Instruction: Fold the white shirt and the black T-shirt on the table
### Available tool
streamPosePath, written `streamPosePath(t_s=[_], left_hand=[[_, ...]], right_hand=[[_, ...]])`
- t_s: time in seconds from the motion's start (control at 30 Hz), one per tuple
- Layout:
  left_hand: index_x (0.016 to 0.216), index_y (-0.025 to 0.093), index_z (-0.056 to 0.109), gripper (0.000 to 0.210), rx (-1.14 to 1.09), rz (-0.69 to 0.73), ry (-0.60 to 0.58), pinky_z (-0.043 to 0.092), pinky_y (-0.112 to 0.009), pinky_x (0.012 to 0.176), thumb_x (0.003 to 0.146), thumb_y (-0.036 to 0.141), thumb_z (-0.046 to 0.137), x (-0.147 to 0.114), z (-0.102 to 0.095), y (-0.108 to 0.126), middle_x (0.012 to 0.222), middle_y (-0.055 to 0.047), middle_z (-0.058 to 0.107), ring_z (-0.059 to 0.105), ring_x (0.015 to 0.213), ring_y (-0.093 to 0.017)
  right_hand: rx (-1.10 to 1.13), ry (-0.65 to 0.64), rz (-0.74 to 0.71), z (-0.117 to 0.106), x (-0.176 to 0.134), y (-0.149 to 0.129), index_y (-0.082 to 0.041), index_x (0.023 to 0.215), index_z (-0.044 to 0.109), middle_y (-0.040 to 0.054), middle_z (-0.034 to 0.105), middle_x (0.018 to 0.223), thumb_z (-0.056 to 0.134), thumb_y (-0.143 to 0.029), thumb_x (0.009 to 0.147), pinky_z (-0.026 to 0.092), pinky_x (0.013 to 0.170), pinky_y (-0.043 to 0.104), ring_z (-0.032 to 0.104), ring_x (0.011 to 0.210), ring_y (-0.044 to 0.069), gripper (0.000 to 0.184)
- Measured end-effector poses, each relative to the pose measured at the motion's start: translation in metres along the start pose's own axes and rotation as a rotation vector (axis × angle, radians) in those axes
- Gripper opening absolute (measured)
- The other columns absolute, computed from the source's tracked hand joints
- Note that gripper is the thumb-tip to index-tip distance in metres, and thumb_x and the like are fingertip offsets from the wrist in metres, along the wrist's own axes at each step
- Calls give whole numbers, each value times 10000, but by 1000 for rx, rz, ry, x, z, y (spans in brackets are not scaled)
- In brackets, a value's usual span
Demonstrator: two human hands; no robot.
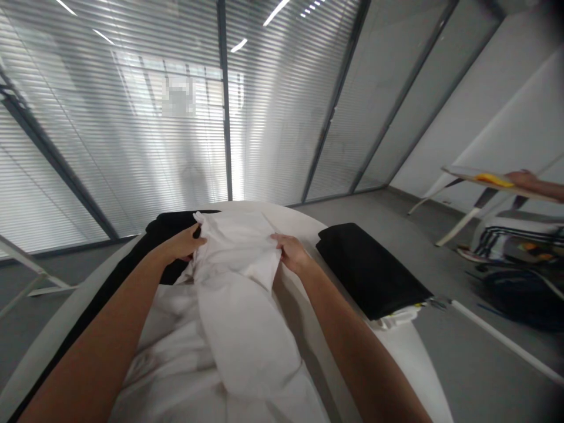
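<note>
A white garment [247, 329], seemingly of thin cloth, stretches from the near edge of the view toward the far end of the white table. My left hand [187, 242] pinches its far left edge, where the cloth bunches up. On the opposite side, my right hand [291, 251] grips the right edge between thumb and fingers. Between both hands the cloth is spread fairly flat, with soft creases. Lower down it lies in looser folds. Dark cloth [174, 226] lies under and beyond my left hand.
Right of my right arm, folded black cloth [370, 270] rests on white cloth at the edge of the white table [304, 220]. Glass panels with blinds stand behind. At far right, another person's hand [524, 178] lies near yellow cloth [493, 179] on another table.
</note>
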State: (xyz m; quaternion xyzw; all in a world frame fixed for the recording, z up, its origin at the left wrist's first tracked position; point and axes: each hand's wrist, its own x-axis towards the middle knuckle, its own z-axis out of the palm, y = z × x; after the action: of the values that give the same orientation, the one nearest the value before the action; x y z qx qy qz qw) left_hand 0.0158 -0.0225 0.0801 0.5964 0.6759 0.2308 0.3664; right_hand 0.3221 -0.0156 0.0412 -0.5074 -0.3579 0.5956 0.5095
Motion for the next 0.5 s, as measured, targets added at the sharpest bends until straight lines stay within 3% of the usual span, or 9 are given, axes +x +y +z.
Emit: streamPosePath(t_s=[0.07,0.13,0.23,0.37,0.5], left_hand=[[1472,231,322,774,-45,27,-98,400,-226,447,755,288,607,-4,4,5,803,-35,648,525,508,-126],[1456,213,351,747,-94,97,-157,309,-200,391,739,201,560,-6,12,13,709,-1,589,425,434,-91],[1481,241,310,810,-182,220,-190,248,-188,377,705,127,511,-5,30,29,747,4,598,369,416,-63],[1540,274,139,953,-374,327,-208,314,-185,420,683,87,511,12,58,43,1026,-50,670,435,460,-54],[1534,191,209,921,-499,308,-117,462,-217,621,685,81,546,42,79,38,1213,-121,642,612,726,-120]], right_hand=[[0,18,-1,-7,2,-6,-184,514,486,2,554,591,632,-225,625,232,400,241,383,468,88,188],[-2,44,-1,-15,4,-15,-182,540,507,-4,527,560,631,-224,644,222,396,243,367,457,89,167],[-2,99,-15,-32,7,-30,-166,623,571,-18,497,531,630,-214,665,203,390,247,328,437,86,87],[10,167,-80,-52,12,-45,-172,617,551,-43,419,491,654,-225,669,251,408,246,346,444,89,128],[-212,221,-183,-59,20,-41,-155,768,645,2,543,582,582,-277,727,346,465,249,450,504,121,143]])
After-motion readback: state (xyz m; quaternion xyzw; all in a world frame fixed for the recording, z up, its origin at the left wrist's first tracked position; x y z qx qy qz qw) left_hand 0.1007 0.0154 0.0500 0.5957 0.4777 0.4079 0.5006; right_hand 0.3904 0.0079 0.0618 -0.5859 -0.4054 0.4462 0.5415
